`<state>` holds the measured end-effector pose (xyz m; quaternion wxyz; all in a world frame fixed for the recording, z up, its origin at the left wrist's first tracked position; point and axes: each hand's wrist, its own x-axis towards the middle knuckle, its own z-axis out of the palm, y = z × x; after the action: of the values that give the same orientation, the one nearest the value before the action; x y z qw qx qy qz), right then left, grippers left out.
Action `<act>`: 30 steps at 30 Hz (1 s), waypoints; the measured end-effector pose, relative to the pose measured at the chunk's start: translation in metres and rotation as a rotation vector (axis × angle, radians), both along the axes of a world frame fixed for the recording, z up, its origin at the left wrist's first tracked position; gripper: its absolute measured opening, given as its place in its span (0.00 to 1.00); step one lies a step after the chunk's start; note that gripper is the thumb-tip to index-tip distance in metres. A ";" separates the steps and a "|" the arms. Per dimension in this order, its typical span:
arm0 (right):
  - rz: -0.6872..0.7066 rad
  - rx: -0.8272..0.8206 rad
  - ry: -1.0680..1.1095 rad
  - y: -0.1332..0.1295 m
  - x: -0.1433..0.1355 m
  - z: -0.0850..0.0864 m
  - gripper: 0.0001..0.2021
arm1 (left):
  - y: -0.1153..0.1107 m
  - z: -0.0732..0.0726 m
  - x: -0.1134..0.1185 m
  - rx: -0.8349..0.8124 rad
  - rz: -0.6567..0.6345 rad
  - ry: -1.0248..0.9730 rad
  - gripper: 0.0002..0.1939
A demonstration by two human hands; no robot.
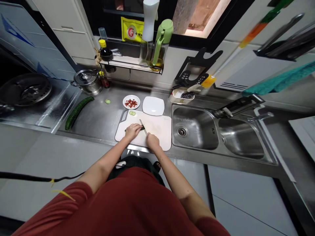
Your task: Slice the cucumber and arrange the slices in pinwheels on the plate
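Note:
On the white cutting board [162, 131], my left hand [133, 131] is closed over a dark green piece of cucumber [142, 127], which it mostly hides. My right hand [153, 141] grips the handle of a knife [143, 127]. The blade points away and to the left, close against the end of the cucumber by my left fingertips. Pale cucumber slices [132, 113] lie near the board's upper left corner. A whole cucumber [78, 113] rests farther left on the steel counter, and a lone cut piece [107, 101] sits between it and the plates.
Behind the board stand a plate of chopped red pieces [124, 103] and a white square plate [153, 106]. To the right is a double sink [197, 131] with a faucet. A lidded pot [87, 82] and a pan [26, 90] are at left. Bottles [162, 42] stand on a wall rack.

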<state>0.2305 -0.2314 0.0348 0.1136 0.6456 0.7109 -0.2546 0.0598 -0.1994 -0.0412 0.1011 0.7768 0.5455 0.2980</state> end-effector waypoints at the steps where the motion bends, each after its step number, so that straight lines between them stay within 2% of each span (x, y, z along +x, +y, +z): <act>1: 0.001 0.000 0.000 0.000 0.000 0.000 0.13 | 0.000 0.000 0.000 -0.001 0.001 0.000 0.12; 14: 0.010 -0.021 -0.032 -0.029 0.020 -0.003 0.12 | 0.000 0.003 0.000 -0.016 -0.005 0.010 0.13; 23: 0.000 -0.040 -0.009 -0.001 0.002 0.003 0.13 | -0.001 0.003 0.000 -0.024 -0.002 0.000 0.13; 30: 0.001 -0.042 0.002 0.000 0.001 0.002 0.13 | 0.000 0.002 0.000 -0.024 0.003 0.010 0.13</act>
<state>0.2320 -0.2314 0.0363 0.1265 0.6425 0.7058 -0.2703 0.0597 -0.1995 -0.0395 0.1070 0.7762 0.5506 0.2878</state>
